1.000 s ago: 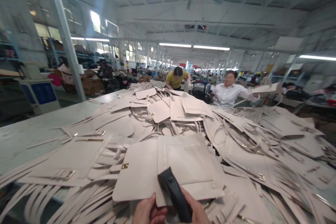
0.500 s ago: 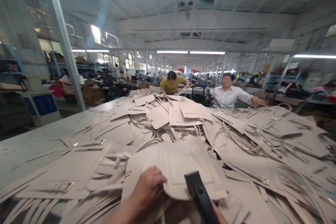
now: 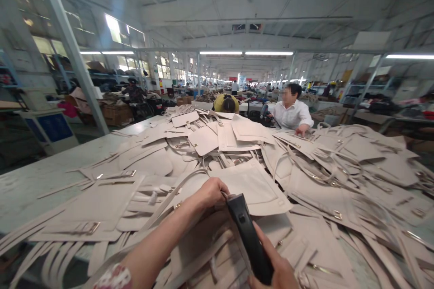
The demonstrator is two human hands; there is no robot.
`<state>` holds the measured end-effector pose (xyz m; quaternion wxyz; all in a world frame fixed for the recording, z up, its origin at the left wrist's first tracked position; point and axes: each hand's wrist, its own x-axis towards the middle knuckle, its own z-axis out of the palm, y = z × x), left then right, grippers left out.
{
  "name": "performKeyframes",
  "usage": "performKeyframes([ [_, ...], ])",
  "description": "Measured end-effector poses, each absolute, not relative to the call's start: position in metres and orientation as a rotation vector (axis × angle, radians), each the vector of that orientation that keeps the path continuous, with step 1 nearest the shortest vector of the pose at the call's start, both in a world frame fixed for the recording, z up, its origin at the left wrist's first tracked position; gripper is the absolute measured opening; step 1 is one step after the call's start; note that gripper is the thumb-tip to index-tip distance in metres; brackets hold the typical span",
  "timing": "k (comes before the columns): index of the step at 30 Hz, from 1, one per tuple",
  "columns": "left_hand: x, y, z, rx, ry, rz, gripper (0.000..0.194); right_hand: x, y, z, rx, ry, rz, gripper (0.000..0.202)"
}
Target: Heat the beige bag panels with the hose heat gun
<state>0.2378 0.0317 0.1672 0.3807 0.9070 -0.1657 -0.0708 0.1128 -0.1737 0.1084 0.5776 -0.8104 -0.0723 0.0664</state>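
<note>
My left hand [image 3: 213, 193] is closed on the edge of a beige bag piece [image 3: 252, 185] in the middle of the pile, its fingertips near the tool's tip. My right hand [image 3: 274, 259] is wrapped round a black handheld tool [image 3: 249, 235], whose upper end touches or nearly touches the edge by my left fingers. Under my hands lie more beige pieces and straps, partly hidden by my left forearm. Beside them on the left rests a beige panel with gold buckles [image 3: 98, 203].
A big heap of beige bag parts [image 3: 339, 162] covers much of the pale table [image 3: 50, 167]. Across it, one person in white [image 3: 290, 115] reaches to the heap's right side; another in yellow [image 3: 226, 103] bends low behind it. A metal post [image 3: 73, 49] stands at left.
My left hand has moved up and right, lifting the piece's edge. The tool has shifted slightly up and left. The person in yellow has bent lower; the one in white has drawn an arm in.
</note>
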Motion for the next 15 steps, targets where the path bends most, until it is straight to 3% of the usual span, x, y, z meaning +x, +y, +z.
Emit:
performKeyframes([
  [9, 0.234, 0.035, 0.136, 2.180, -0.405, -0.204, 0.023, 0.127, -0.172, 0.124, -1.564, -0.114, 0.225, 0.080],
  [15, 0.184, 0.026, 0.141, 2.368, -0.890, 0.463, 0.021, 0.109, -0.215, 0.110, -1.712, 0.061, 0.073, 0.085],
])
